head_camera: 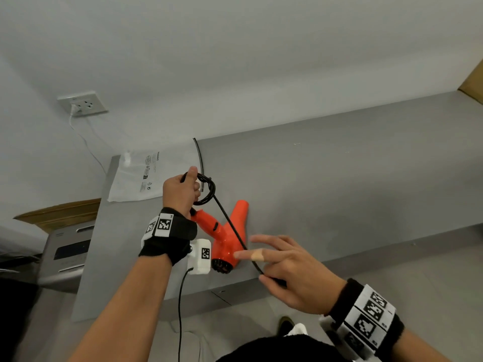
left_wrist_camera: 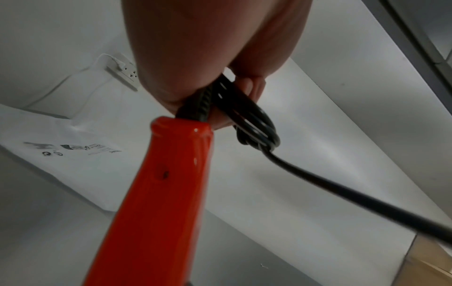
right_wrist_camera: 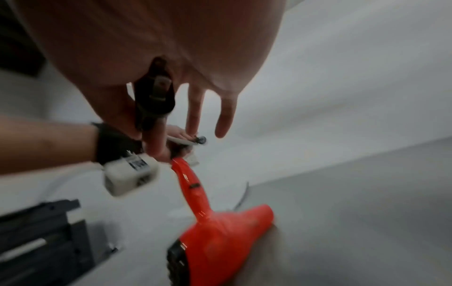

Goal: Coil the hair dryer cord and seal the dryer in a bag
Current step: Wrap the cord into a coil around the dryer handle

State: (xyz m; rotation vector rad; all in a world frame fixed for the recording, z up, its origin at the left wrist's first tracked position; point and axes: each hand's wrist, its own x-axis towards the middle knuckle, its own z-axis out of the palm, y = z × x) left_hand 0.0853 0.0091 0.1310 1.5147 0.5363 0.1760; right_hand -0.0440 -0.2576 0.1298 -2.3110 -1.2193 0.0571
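Observation:
An orange hair dryer (head_camera: 226, 239) lies on the grey table (head_camera: 339, 184), its handle (left_wrist_camera: 159, 193) raised toward my left hand (head_camera: 180, 192). That hand grips several small loops of black cord (left_wrist_camera: 254, 125) just beyond the handle's end. One straight run of cord (head_camera: 230, 223) stretches over the dryer to my right hand (head_camera: 277, 267). There the thumb and index finger pinch the black plug (right_wrist_camera: 155, 96), while the other fingers (right_wrist_camera: 226, 114) stay straight. A white plastic bag (head_camera: 146, 176) with printed text lies flat at the table's far left corner.
A thin black strip (head_camera: 199, 155) curves up beside the bag. A wall socket (head_camera: 82, 103) with a white cable sits behind the table. A cardboard box (head_camera: 60, 212) and a grey appliance (head_camera: 68, 254) stand to the left. More cardboard (head_camera: 473, 84) shows at far right.

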